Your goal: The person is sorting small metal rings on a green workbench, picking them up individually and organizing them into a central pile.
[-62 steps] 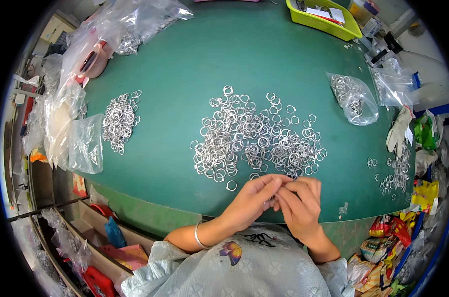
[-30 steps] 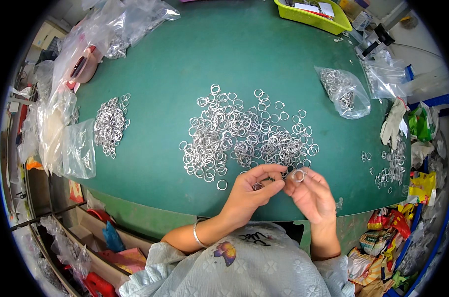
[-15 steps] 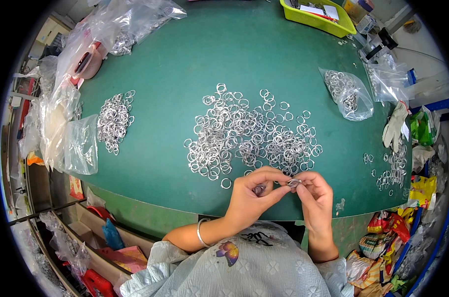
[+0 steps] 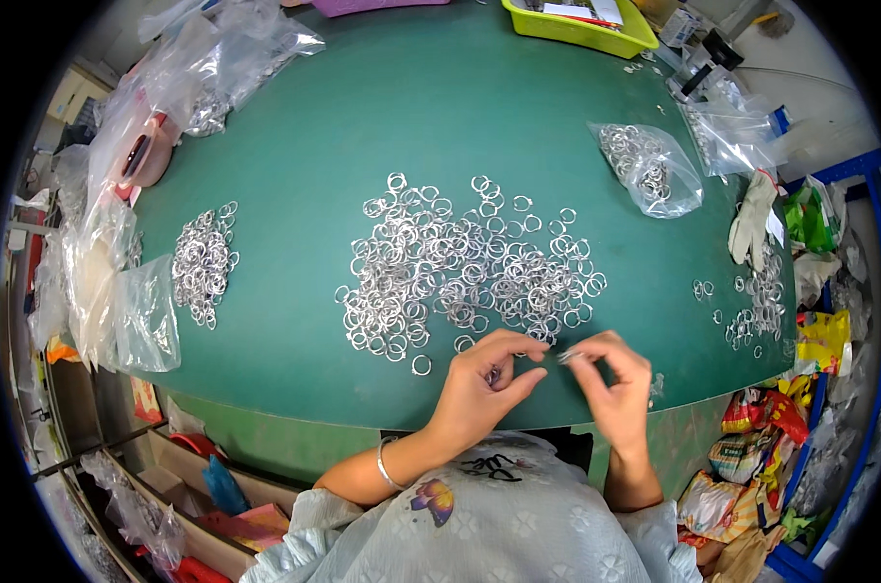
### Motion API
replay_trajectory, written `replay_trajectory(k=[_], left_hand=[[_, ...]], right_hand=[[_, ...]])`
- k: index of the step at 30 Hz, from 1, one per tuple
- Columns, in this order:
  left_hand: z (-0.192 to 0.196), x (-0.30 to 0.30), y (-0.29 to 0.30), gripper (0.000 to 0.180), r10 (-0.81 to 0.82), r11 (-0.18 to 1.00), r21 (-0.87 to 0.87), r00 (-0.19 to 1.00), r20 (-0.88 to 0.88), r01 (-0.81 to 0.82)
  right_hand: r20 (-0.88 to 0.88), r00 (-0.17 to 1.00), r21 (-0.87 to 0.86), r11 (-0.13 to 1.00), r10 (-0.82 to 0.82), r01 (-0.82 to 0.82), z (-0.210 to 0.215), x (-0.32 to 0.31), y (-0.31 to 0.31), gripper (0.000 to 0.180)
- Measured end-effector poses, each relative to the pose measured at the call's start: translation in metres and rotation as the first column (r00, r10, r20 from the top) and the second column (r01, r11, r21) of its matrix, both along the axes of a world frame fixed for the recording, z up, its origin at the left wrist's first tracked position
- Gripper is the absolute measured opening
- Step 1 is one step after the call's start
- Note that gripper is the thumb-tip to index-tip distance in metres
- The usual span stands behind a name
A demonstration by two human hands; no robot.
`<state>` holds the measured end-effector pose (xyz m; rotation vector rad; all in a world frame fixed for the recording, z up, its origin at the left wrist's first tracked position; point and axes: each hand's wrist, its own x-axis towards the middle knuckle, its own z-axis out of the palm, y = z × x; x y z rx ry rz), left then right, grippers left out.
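Note:
Near the table's front edge, my left hand curls its lower fingers round several metal rings, partly hidden in the palm. Its thumb and forefinger stand apart with nothing between them. Just to the right, my right hand pinches a small silver metal ring between thumb and fingertips; whether it is one ring or more I cannot tell. Beyond both hands spreads a wide heap of loose silver rings, each with small lugs. One loose ring lies by itself left of my left hand.
A denser ring pile lies at left beside clear plastic bags and a pink container. At right are a bag of rings, a glove and scattered rings. A yellow-green tray stands far back.
My hands have parted: the ring that both sets of fingertips touched is now in my right hand alone. My left thumb and forefinger have opened. The whole view has shifted slightly.

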<state>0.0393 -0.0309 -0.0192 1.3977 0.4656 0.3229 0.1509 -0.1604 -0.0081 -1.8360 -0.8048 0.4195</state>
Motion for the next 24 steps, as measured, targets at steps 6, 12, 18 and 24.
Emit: replay_trajectory(k=[6, 12, 18, 24], left_hand=[[-0.007, -0.001, 0.002, 0.029, 0.023, 1.000, 0.016, 0.998, -0.062, -0.022], [-0.008, 0.001, 0.001, 0.027, 0.009, 0.999, 0.049, 0.995, -0.095, -0.004], [-0.008, 0.002, -0.002, 0.024, 0.000, 0.999, 0.037, 0.996, -0.088, 0.004], [-0.007, 0.000, 0.000, 0.021, 0.006, 1.000, 0.025, 0.995, -0.095, -0.004]], right_hand=[[0.343, 0.827, -0.122, 0.852, -0.445, 0.509, -0.015, 0.063, -0.065, 0.006], [0.746, 0.622, -0.294, 0.719, -0.240, 0.630, -0.017, 0.087, -0.082, 0.015], [0.577, 0.815, -0.230, 0.967, 0.045, 0.110, -0.008, 0.067, -0.005, 0.026], [0.544, 0.836, -0.278, 0.956, 0.073, 0.097, -0.019, 0.072, 0.002, 0.008]])
